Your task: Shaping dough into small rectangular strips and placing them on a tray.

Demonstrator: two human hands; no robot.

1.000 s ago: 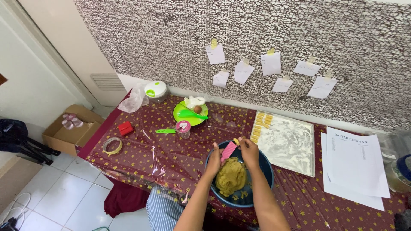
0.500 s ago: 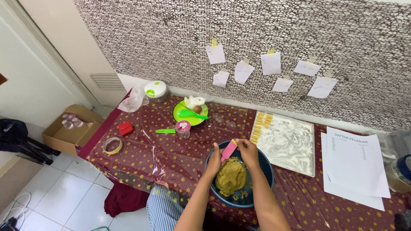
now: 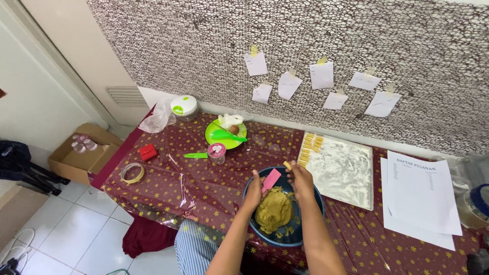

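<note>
Two hands work above one blue bowl of dough on the bench.

The left hand (image 3: 253,187) has its grip closed around one pink scraper (image 3: 271,179); the right hand (image 3: 299,179) pinches one small piece of dough (image 3: 288,165) between the fingertips. Both are over the blue bowl (image 3: 311,196), which holds one big lump of yellow-brown dough (image 3: 273,210). Just right of the bowl lies one white floured tray (image 3: 346,170) with two short rows of dough pieces (image 3: 308,147) at its left corner. On the wall hang seven paper notes (image 3: 321,75). One green plate (image 3: 224,135) stands further back on the bench (image 3: 168,188).
</note>
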